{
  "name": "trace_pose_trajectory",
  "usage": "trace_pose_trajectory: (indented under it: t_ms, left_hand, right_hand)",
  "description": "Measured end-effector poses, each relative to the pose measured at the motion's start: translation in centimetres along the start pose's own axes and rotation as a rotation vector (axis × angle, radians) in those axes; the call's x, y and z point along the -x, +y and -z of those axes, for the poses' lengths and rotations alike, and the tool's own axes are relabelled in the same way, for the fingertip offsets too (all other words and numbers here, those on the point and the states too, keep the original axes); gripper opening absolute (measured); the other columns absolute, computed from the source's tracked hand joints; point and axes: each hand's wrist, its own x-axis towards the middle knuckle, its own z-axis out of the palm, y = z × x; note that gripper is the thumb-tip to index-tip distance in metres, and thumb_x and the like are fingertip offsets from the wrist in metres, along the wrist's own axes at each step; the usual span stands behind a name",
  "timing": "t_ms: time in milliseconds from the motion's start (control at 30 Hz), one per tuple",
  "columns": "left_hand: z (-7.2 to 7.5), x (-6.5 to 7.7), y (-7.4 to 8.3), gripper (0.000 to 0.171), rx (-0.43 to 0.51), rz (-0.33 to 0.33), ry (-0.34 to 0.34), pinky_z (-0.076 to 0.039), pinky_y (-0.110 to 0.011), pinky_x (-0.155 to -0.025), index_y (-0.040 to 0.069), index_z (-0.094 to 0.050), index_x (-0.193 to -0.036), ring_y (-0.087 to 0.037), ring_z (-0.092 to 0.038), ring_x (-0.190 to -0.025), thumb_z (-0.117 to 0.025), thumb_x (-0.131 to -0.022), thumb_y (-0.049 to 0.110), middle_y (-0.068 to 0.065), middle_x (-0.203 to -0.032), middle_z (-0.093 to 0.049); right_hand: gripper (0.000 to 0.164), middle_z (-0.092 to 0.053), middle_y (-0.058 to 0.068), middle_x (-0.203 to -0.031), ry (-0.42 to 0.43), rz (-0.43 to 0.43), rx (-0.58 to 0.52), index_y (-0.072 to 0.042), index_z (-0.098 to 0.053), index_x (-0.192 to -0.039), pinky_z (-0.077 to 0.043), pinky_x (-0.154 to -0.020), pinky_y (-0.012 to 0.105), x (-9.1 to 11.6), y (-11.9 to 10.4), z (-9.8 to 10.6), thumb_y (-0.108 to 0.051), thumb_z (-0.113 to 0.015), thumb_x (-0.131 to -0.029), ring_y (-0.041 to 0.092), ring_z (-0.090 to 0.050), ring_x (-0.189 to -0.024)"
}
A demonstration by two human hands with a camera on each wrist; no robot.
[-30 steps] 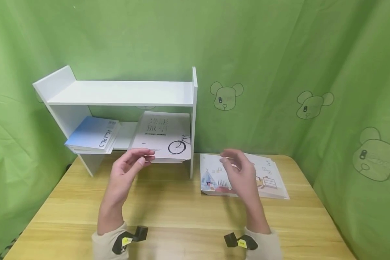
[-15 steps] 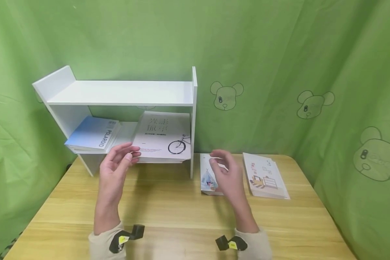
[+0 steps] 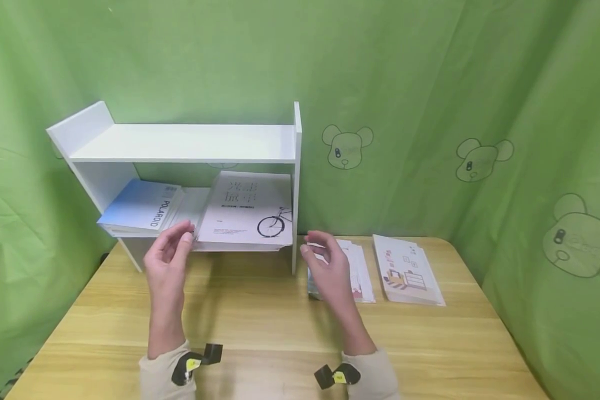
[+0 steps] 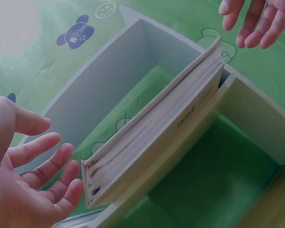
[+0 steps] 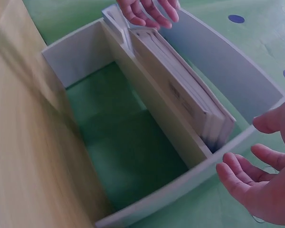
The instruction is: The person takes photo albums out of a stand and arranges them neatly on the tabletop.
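Head view: the bicycle-cover book (image 3: 240, 219) lies on the lower shelf of the white bookshelf (image 3: 195, 141), just beside the right side panel (image 3: 296, 216); the POLAROID book (image 3: 137, 205) lies at the opposite end. The left hand (image 3: 165, 258) is raised at the front left corner of the bicycle-cover book, its grip wide and holding nothing. The right hand (image 3: 332, 266) is raised, also unloaded, in front of a partly hidden white booklet (image 3: 362, 272); a furniture-print booklet (image 3: 405, 269) lies farther right on the worktop (image 3: 250, 328). Left wrist view: the left hand's fingers are spread and relaxed near the left end of the bicycle-cover book; contact cannot be confirmed. Right wrist view: the right hand's grip is likewise wide, with the right side panel between it and the bicycle-cover book. Assessed step: positioning of both hands about the bicycle-cover book, with no item gripped. Next move, as judged: bring the right hand forward of the right side panel, then narrow both grips on opposite edges, avoiding a knock against the panel.
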Motion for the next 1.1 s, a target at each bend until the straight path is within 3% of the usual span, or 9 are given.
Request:
trace_pose_trajectory:
  t_ms: [167,433,667,800,967,1100]
  left_hand:
    - [0.2,-0.2,-0.6,0.029,-0.036,0.011,0.03,-0.052,-0.022,-0.1,-0.008,-0.066,-0.125,-0.031,-0.062,-0.117,-0.066,-0.099,0.005,-0.019,-0.122,-0.067]
    - [0.2,-0.6,-2.1,0.032,-0.04,0.102,0.027,-0.05,-0.019,-0.101,-0.009,-0.065,-0.128,-0.021,-0.061,-0.117,-0.067,-0.098,0.002,-0.018,-0.127,-0.064]
    - [-0.1,-1.1,-2.6,0.036,-0.069,0.102,-0.029,-0.039,-0.026,-0.116,-0.01,-0.062,-0.13,-0.025,-0.05,-0.134,-0.068,-0.097,0.004,-0.017,-0.141,-0.053]
    - [0.0,-1.3,-2.7,0.038,-0.042,0.14,-0.018,-0.038,-0.024,-0.116,-0.01,-0.061,-0.132,-0.027,-0.046,-0.141,-0.068,-0.097,0.005,-0.018,-0.147,-0.05]
    - [0.2,-1.4,-3.0,0.042,-0.007,0.187,-0.006,-0.039,-0.022,-0.114,-0.011,-0.06,-0.133,-0.027,-0.045,-0.142,-0.071,-0.096,0.007,-0.018,-0.149,-0.051]
    - [0.1,-1.3,-3.1,0.043,-0.002,0.199,-0.004,-0.04,-0.022,-0.113,-0.01,-0.06,-0.133,-0.026,-0.046,-0.142,-0.072,-0.096,0.007,-0.018,-0.149,-0.051]
  right_hand:
    - [0.035,-0.065,0.017,-0.126,-0.001,-0.006,-0.039,-0.002,-0.06,-0.131,-0.058,-0.094,0.029,-0.1,0.4,-1.0,-0.005,-0.068,-0.097,0.029,-0.065,-0.113]
    - [0.036,-0.066,0.018,-0.127,0.039,-0.061,-0.124,0.003,-0.06,-0.132,-0.057,-0.095,0.028,-0.3,1.0,-2.4,-0.005,-0.066,-0.097,0.03,-0.066,-0.115]
    - [0.035,-0.066,0.02,-0.125,0.038,-0.11,-0.238,0.003,-0.062,-0.13,-0.056,-0.101,0.039,-0.5,1.0,-3.5,-0.005,-0.067,-0.097,0.029,-0.067,-0.113]
    - [0.034,-0.066,0.02,-0.123,0.039,-0.127,-0.242,0.003,-0.063,-0.13,-0.055,-0.102,0.041,-0.4,1.3,-3.8,-0.007,-0.067,-0.098,0.029,-0.067,-0.113]
    - [0.032,-0.069,0.018,-0.121,0.102,-0.121,-0.221,0.002,-0.067,-0.126,-0.056,-0.1,0.038,-0.4,1.3,-4.2,-0.012,-0.069,-0.098,0.028,-0.068,-0.112]
    - [0.032,-0.07,0.02,-0.12,0.134,-0.14,-0.264,0.004,-0.068,-0.124,-0.056,-0.1,0.039,-0.6,1.2,-4.5,-0.01,-0.071,-0.095,0.028,-0.069,-0.111]
